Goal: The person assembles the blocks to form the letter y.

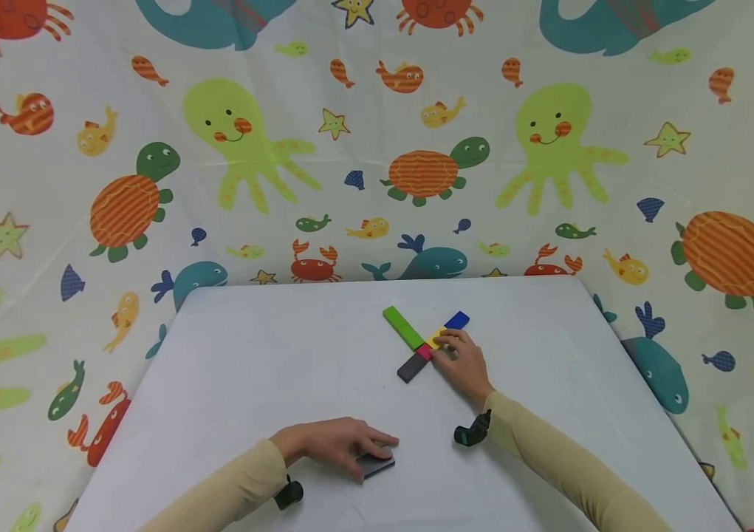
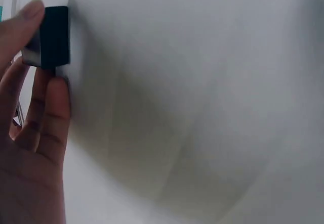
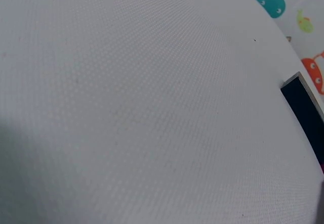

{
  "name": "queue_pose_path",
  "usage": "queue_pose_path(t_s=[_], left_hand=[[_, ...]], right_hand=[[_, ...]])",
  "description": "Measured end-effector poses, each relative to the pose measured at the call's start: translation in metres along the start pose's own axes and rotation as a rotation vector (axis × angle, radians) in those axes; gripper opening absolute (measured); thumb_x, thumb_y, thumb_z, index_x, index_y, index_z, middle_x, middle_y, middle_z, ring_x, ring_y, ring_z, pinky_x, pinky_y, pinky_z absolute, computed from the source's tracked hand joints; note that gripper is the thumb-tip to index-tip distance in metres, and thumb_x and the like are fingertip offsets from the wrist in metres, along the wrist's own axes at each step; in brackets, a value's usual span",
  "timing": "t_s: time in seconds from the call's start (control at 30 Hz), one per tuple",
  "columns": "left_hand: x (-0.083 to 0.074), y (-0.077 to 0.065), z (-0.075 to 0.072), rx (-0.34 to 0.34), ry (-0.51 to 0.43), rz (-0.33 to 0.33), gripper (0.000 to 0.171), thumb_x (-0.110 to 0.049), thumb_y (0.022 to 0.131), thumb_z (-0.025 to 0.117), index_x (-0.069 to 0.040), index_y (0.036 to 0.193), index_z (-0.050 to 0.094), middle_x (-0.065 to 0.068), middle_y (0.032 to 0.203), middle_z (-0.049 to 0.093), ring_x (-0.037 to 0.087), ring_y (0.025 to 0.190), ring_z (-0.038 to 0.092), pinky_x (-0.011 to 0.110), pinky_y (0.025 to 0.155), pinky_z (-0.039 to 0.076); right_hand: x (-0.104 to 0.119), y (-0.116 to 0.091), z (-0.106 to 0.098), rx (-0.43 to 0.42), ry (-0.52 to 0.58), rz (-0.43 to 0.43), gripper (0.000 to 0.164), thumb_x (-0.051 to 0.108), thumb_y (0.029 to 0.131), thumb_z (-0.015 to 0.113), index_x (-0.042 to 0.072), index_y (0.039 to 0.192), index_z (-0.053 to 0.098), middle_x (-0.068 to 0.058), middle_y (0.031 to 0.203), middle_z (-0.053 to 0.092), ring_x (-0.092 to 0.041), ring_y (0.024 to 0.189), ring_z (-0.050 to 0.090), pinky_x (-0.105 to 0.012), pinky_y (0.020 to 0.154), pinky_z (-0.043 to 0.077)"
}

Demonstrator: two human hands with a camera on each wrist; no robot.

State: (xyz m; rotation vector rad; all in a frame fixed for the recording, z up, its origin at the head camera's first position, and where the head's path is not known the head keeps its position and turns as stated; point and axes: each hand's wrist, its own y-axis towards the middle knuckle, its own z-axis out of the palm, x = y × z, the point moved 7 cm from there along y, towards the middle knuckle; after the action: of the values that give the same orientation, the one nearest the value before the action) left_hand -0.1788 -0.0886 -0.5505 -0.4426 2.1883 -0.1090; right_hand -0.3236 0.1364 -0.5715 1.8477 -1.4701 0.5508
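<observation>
In the head view my left hand [image 1: 337, 445] grips a dark flat block [image 1: 375, 464] low over the near part of the table. The left wrist view shows this block [image 2: 54, 37] between the thumb and the fingertips. Farther back, my right hand [image 1: 464, 363] has curled fingers at a yellow block [image 1: 436, 338], its thumb tip beside a small red block [image 1: 424, 351]. A blue block [image 1: 458, 319] continues the yellow one's line. On the red block's other side lies a black block [image 1: 412, 368], and a green bar [image 1: 402, 328] slants away to the left.
A white table [image 1: 270, 347] carries the blocks, its far edge against a patterned cloth [image 1: 350, 133] with sea animals. The black block [image 3: 305, 113] enters the right wrist view at the right edge. Dark wrist cameras [image 1: 473, 428] sit below both wrists.
</observation>
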Motion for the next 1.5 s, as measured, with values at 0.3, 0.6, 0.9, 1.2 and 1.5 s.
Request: queue_pose_path(t_s=[0.3, 0.6, 0.9, 1.2, 1.5], left_hand=[[-0.005, 0.004, 0.001, 0.061, 0.116, -0.021, 0.061, -0.018, 0.087, 0.075, -0.013, 0.143, 0.05, -0.002, 0.154, 0.038, 0.003, 0.13, 0.039, 0.023, 0.1, 0.038], [-0.007, 0.008, 0.0, -0.056, 0.222, 0.016, 0.057, -0.014, 0.089, 0.073, -0.01, 0.142, 0.052, 0.0, 0.146, 0.047, 0.008, 0.13, 0.044, 0.025, 0.103, 0.04], [0.001, 0.007, -0.019, -0.285, 0.198, -0.008, 0.042, -0.023, 0.087, 0.076, -0.013, 0.126, 0.065, 0.0, 0.134, 0.053, 0.009, 0.12, 0.051, 0.025, 0.099, 0.043], [0.021, 0.002, -0.046, -0.458, 0.116, -0.127, 0.039, -0.027, 0.089, 0.073, -0.013, 0.125, 0.066, 0.003, 0.133, 0.058, 0.012, 0.108, 0.058, 0.027, 0.087, 0.05], [0.032, 0.013, -0.061, -0.462, 0.189, -0.169, 0.041, -0.019, 0.09, 0.072, -0.008, 0.128, 0.065, 0.011, 0.141, 0.051, 0.023, 0.123, 0.052, 0.034, 0.096, 0.047]], right_hand=[[0.0, 0.001, 0.0, -0.01, 0.001, -0.019, 0.029, 0.03, 0.088, 0.074, 0.01, 0.11, 0.073, -0.007, 0.123, 0.06, -0.022, 0.095, 0.059, -0.039, 0.081, 0.038], [-0.002, 0.0, 0.001, -0.01, 0.008, -0.02, 0.028, 0.029, 0.088, 0.074, 0.01, 0.11, 0.073, -0.007, 0.123, 0.06, -0.021, 0.094, 0.059, -0.039, 0.081, 0.038], [-0.002, 0.0, 0.001, -0.009, -0.005, -0.022, 0.028, 0.029, 0.089, 0.073, 0.01, 0.11, 0.073, -0.007, 0.123, 0.06, -0.02, 0.094, 0.059, -0.038, 0.082, 0.039], [-0.001, -0.001, 0.002, 0.003, -0.005, 0.006, 0.03, 0.031, 0.089, 0.073, 0.011, 0.11, 0.072, -0.007, 0.125, 0.059, -0.021, 0.097, 0.059, -0.04, 0.084, 0.039], [-0.001, 0.0, 0.001, -0.004, -0.014, -0.007, 0.029, 0.029, 0.089, 0.074, 0.011, 0.11, 0.073, -0.007, 0.124, 0.06, -0.021, 0.096, 0.059, -0.039, 0.083, 0.039]])
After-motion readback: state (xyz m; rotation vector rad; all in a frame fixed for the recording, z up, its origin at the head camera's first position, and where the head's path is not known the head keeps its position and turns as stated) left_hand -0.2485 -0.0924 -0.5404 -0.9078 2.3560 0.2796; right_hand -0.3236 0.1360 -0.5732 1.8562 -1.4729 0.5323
